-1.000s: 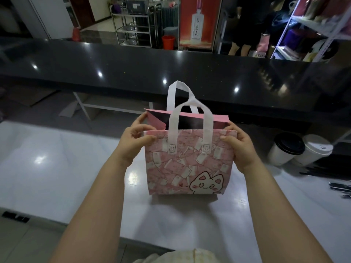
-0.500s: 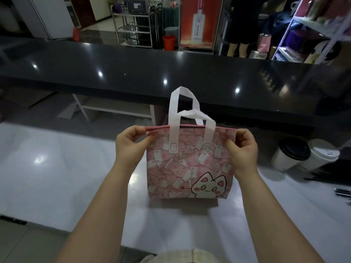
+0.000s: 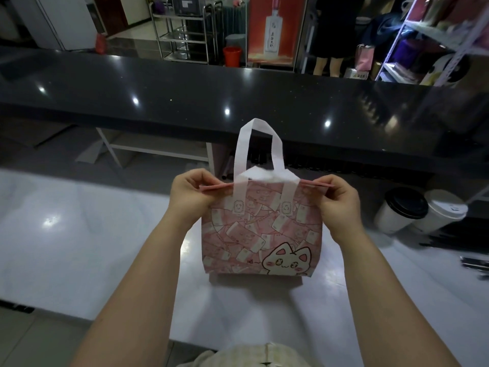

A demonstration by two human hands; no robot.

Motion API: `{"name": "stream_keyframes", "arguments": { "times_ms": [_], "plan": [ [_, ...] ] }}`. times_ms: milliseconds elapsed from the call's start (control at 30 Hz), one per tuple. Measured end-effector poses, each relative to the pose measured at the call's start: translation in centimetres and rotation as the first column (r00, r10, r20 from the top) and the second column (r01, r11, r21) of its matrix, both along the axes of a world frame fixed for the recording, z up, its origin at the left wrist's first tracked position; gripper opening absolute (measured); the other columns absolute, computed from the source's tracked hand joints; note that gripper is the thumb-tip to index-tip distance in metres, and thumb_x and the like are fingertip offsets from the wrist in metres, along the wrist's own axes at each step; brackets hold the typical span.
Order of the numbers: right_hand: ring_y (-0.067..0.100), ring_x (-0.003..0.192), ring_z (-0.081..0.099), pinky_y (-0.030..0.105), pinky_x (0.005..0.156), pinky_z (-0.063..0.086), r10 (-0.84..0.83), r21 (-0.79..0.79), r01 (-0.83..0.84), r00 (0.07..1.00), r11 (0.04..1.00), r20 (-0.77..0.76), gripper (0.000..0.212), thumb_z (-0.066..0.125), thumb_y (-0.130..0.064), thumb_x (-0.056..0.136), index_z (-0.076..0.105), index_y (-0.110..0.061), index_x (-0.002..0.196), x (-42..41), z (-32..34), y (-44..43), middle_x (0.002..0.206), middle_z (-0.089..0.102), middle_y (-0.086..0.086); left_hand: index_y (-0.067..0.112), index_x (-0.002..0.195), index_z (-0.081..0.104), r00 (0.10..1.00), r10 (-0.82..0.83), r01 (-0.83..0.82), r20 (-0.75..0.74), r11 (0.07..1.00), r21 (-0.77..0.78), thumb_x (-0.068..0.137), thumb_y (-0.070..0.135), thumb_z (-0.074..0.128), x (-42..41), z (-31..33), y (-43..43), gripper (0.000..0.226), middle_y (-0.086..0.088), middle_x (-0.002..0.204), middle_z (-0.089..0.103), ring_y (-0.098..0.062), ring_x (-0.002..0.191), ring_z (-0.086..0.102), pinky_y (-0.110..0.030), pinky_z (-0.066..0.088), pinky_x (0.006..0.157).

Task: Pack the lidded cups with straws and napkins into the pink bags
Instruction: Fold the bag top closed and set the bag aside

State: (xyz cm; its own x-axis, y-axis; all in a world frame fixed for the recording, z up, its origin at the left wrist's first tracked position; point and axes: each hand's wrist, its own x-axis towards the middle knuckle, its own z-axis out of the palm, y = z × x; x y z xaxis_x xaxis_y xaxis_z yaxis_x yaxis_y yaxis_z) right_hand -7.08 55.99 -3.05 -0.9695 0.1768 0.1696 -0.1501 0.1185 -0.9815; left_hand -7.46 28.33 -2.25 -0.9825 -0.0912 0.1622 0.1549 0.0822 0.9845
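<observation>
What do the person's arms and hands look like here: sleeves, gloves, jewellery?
Both forearms are bare up to the frame edge, with no sleeves in view. The left hand and right hand wear no gloves, and no rings, watch or bracelet show. Fingers are uncovered. A pale cream garment shows at the bottom edge.

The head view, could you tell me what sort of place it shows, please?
Probably a drinks shop or café service counter. Two lidded takeaway cups stand on a white worktop behind a long black counter, and a bottle poster and stocked shelving stand beyond.
</observation>
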Motion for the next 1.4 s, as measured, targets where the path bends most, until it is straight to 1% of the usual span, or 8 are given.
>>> {"name": "stream_keyframes", "arguments": {
  "times_ms": [167,333,433,567,700,967,1233,1400],
  "plan": [
    [0.016,0.079,0.07,0.024,0.061,0.057,0.0,-0.023,0.0,1.0,1.0,0.001,0.019,0.07,-0.006,0.086,0.069,-0.022,0.076,0.0,-0.1,-0.1,0.078,0.071,-0.003,0.024,0.067,0.071,0.995,-0.104,0.104,0.006,0.994,0.012,0.063,0.019,0.084,0.0,0.4,-0.6,0.015,0.001,0.077,0.073,-0.014,0.076,0.071,-0.024,0.057,0.062],
    [0.018,0.091,0.07,0.03,0.07,0.059,0.231,-0.047,-0.229,0.971,0.972,0.055,0.031,0.065,0.005,0.085,0.071,-0.026,0.085,-0.3,1.5,1.1,0.095,0.072,-0.003,0.034,0.101,0.071,0.96,-0.266,0.276,0.089,0.952,-0.131,0.07,0.009,0.084,-0.9,1.0,-1.5,0.042,0.008,0.1,0.072,-0.008,0.095,0.069,-0.023,0.057,0.067],
    [0.02,0.093,0.07,0.031,0.073,0.059,0.312,-0.072,-0.308,0.949,0.949,0.053,0.026,0.068,0.005,0.082,0.07,-0.019,0.091,-0.5,2.0,1.3,0.1,0.072,0.003,0.032,0.096,0.072,0.974,-0.216,0.225,0.07,0.961,-0.159,0.063,0.015,0.09,-1.2,0.9,-1.3,0.041,0.007,0.096,0.072,-0.008,0.091,0.069,-0.022,0.056,0.067],
    [0.022,0.094,0.07,0.03,0.075,0.058,0.276,-0.093,-0.27,0.959,0.958,0.062,0.021,0.068,0.004,0.081,0.068,-0.013,0.094,-0.8,1.9,1.8,0.096,0.073,0.004,0.034,0.094,0.069,0.984,-0.162,0.168,0.069,0.981,-0.094,0.053,0.029,0.089,-1.2,0.2,-1.2,0.046,0.008,0.093,0.073,-0.008,0.089,0.069,-0.018,0.055,0.063],
    [0.021,0.101,0.068,0.033,0.083,0.057,0.27,-0.114,-0.262,0.961,0.958,0.058,0.022,0.069,0.0,0.08,0.067,-0.014,0.097,-0.7,1.8,2.5,0.101,0.073,0.005,0.023,0.095,0.069,0.977,-0.166,0.176,0.132,0.982,-0.071,0.059,0.015,0.09,-1.6,-0.1,-1.5,0.042,0.007,0.091,0.073,-0.008,0.087,0.071,-0.02,0.056,0.063],
    [0.019,0.092,0.07,0.03,0.073,0.058,0.215,-0.108,-0.211,0.976,0.972,0.026,0.026,0.075,0.0,0.077,0.072,-0.024,0.086,-0.4,1.5,0.4,0.098,0.071,0.001,0.02,0.084,0.072,0.996,-0.077,0.077,0.036,0.997,0.006,0.051,0.026,0.09,-1.2,-0.4,0.6,0.037,0.007,0.083,0.073,-0.006,0.078,0.069,-0.019,0.055,0.065],
    [0.009,0.083,0.071,0.023,0.064,0.057,0.112,-0.067,-0.112,0.994,0.991,-0.003,0.03,0.082,-0.001,0.068,0.07,-0.026,0.08,-0.4,1.3,-0.6,0.085,0.071,-0.011,0.019,0.078,0.071,0.998,-0.045,0.045,0.04,0.999,0.009,0.056,0.009,0.091,-1.3,-0.7,0.6,0.031,0.008,0.076,0.072,-0.004,0.072,0.068,-0.02,0.056,0.062],
    [0.01,0.087,0.069,0.023,0.066,0.056,0.124,0.044,-0.123,0.992,0.991,-0.026,0.026,0.073,0.0,0.081,0.07,-0.026,0.083,-0.1,1.1,-0.3,0.089,0.07,-0.008,0.025,0.081,0.075,0.997,-0.065,0.061,0.045,0.995,0.082,0.066,0.012,0.084,-0.9,-0.3,-0.3,0.021,0.006,0.086,0.074,-0.01,0.085,0.071,-0.023,0.057,0.064]
  ]
}}
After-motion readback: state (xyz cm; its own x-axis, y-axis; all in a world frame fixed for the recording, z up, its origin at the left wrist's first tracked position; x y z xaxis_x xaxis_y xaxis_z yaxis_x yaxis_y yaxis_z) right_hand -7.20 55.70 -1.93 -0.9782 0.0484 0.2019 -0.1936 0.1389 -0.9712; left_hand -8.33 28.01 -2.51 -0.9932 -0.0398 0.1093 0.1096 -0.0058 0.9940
